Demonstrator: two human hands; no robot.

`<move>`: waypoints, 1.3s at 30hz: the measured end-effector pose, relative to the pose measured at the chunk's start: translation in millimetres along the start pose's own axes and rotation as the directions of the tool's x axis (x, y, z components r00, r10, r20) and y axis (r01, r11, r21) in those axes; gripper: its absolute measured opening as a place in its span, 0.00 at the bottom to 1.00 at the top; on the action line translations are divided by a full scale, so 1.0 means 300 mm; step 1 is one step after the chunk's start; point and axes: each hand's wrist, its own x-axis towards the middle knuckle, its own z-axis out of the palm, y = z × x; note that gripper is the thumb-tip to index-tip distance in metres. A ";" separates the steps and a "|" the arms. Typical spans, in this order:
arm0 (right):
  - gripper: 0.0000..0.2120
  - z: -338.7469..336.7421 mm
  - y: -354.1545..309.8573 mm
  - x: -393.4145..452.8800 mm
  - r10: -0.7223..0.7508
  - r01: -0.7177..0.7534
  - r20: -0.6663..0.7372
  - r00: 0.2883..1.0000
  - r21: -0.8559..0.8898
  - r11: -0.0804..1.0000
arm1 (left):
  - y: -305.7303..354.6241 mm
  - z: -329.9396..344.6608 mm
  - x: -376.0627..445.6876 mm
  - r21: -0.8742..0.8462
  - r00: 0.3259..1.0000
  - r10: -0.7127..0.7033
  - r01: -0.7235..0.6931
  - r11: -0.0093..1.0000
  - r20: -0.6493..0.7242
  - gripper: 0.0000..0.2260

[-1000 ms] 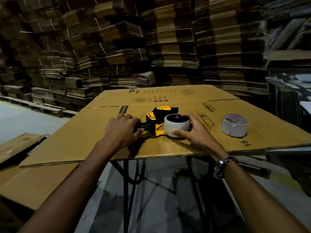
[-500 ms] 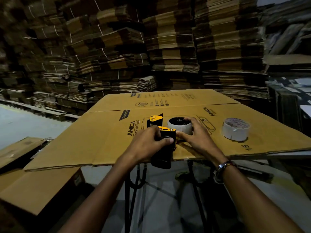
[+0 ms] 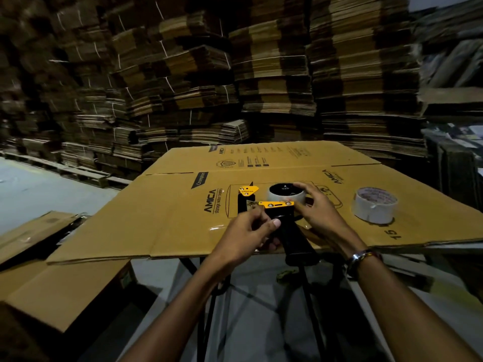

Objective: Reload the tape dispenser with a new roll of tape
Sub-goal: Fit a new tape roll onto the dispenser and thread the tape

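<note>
- Stacks of flattened cardboard cartons point(image 3: 274, 74): bundled and tied, filling the whole upper half of the frame from edge to edge; dim light.
- Flattened carton sheet point(image 3: 170, 220): tan, printed "AMICA" and "Crompton", lying flat as a work surface across the middle of the frame; its near edge overhangs black metal legs point(image 3: 209, 296) at lower centre.
- Second flat carton point(image 3: 52, 283): lower left of the frame, lying lower than the printed sheet.
- Tape dispenser point(image 3: 277, 205): yellow and black hand-held type, lying on the sheet at centre frame; black handle point(image 3: 298, 244) points toward the lower edge and juts past the sheet's near edge; yellow plate at the front end toward upper left.
- Roll of tape on the dispenser point(image 3: 286, 195): white, seated on the black hub, just above the yellow bar.
- Spare roll of tape point(image 3: 375, 207): white, lying flat on the sheet at centre right, well apart from the dispenser.
- Right hand point(image 3: 321, 212): fingers spread and curled around the right side of the seated roll, touching it; bracelet point(image 3: 363, 258) on the wrist.
- Left hand point(image 3: 248, 233): fingers bunched together, pinched at the dispenser's front beside the yellow bar, thumb lying across the top of the handle; what the fingertips pinch cannot be told.
</note>
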 end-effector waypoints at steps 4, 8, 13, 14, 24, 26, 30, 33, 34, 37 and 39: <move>0.22 -0.002 -0.016 -0.017 0.026 -0.023 -0.033 0.999 0.094 0.995 | -0.027 -0.085 0.027 0.160 0.934 0.098 -0.044 0.986 -0.343 0.04; 0.22 -0.002 -0.051 -0.043 0.013 0.013 -0.218 0.976 0.118 0.993 | -0.072 -0.172 0.123 0.148 0.912 0.109 -0.054 0.987 -0.395 0.10; 0.07 0.009 -0.161 -0.078 -0.205 0.167 -0.179 0.962 -0.205 0.964 | -0.094 -0.144 0.177 -0.018 0.990 0.001 -0.004 1.000 -0.143 0.18; 0.08 0.022 -0.195 -0.086 -0.245 0.205 -0.129 0.961 -0.265 0.942 | -0.095 -0.137 0.182 -0.061 0.993 -0.013 0.006 0.998 -0.118 0.17; 0.10 0.135 -0.347 -0.103 -0.186 0.280 0.218 0.958 -0.570 0.773 | -0.141 -0.124 0.173 0.067 0.963 0.061 -0.045 0.997 -0.263 0.15; 0.10 0.139 -0.339 -0.103 -0.158 0.261 0.228 0.961 -0.552 0.792 | -0.141 -0.119 0.164 0.099 0.957 0.067 -0.040 0.994 -0.283 0.16; 0.08 0.118 -0.342 -0.093 -0.088 0.226 0.302 0.949 -0.457 0.860 | -0.133 -0.121 0.158 0.119 0.958 0.056 -0.023 0.993 -0.281 0.15; 0.12 0.105 -0.342 -0.110 -0.102 0.217 0.389 0.916 -0.264 0.940 | -0.130 -0.126 0.159 0.115 0.964 0.048 -0.018 0.993 -0.263 0.15; 0.14 0.105 -0.345 -0.122 -0.096 0.171 0.378 0.921 -0.171 0.970 | -0.130 -0.126 0.159 0.116 0.964 0.048 -0.018 0.993 -0.261 0.15; 0.18 0.096 -0.349 -0.130 -0.063 0.058 0.139 0.988 0.038 0.998 | -0.134 -0.121 0.154 0.154 0.962 0.060 -0.019 0.988 -0.266 0.16; 0.16 0.075 -0.328 -0.113 -0.093 0.092 -0.048 0.995 -0.026 0.995 | -0.138 -0.118 0.146 0.197 0.955 0.088 -0.033 0.980 -0.282 0.18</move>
